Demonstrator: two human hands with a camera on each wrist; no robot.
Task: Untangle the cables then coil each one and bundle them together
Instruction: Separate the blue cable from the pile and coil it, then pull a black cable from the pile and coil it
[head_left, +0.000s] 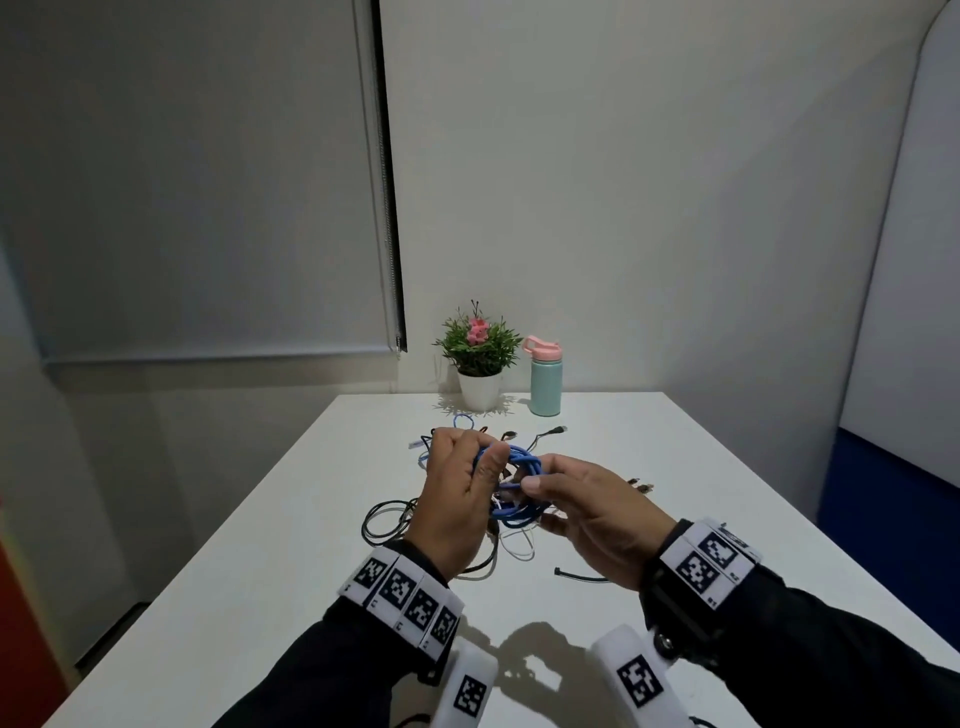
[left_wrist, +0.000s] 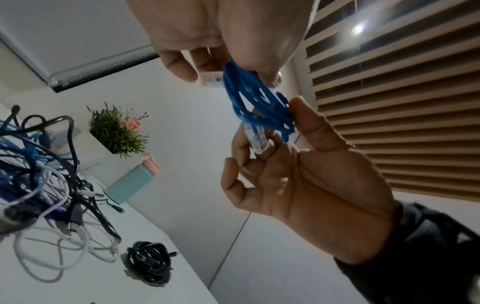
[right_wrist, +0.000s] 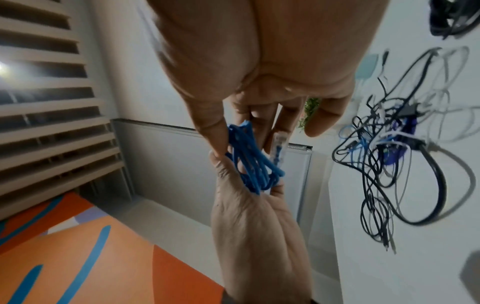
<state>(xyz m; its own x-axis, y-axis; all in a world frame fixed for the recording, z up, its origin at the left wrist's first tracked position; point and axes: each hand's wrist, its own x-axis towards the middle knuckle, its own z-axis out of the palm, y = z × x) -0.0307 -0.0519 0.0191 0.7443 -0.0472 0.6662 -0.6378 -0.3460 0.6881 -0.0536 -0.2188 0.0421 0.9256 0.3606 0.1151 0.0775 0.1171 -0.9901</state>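
Observation:
Above the table both hands hold a small blue cable coil (head_left: 519, 467). My left hand (head_left: 483, 460) grips one side of the coil (left_wrist: 259, 102) with thumb and curled fingers. My right hand (head_left: 540, 486) pinches the other side of the coil (right_wrist: 249, 162), and a clear plug (left_wrist: 257, 142) of the blue cable lies against its fingers (right_wrist: 291, 115). Under the hands a tangle of black, white and blue cables (head_left: 415, 519) lies on the white table (head_left: 260, 571). A coiled black cable (left_wrist: 149, 261) lies apart from the tangle (left_wrist: 39, 164).
A potted plant (head_left: 479, 358) and a mint bottle with a pink lid (head_left: 545, 379) stand at the table's far edge by the wall. A black tie strip (head_left: 582, 576) lies on the table near my right wrist. Loose plugs (head_left: 644, 486) stick out to the right.

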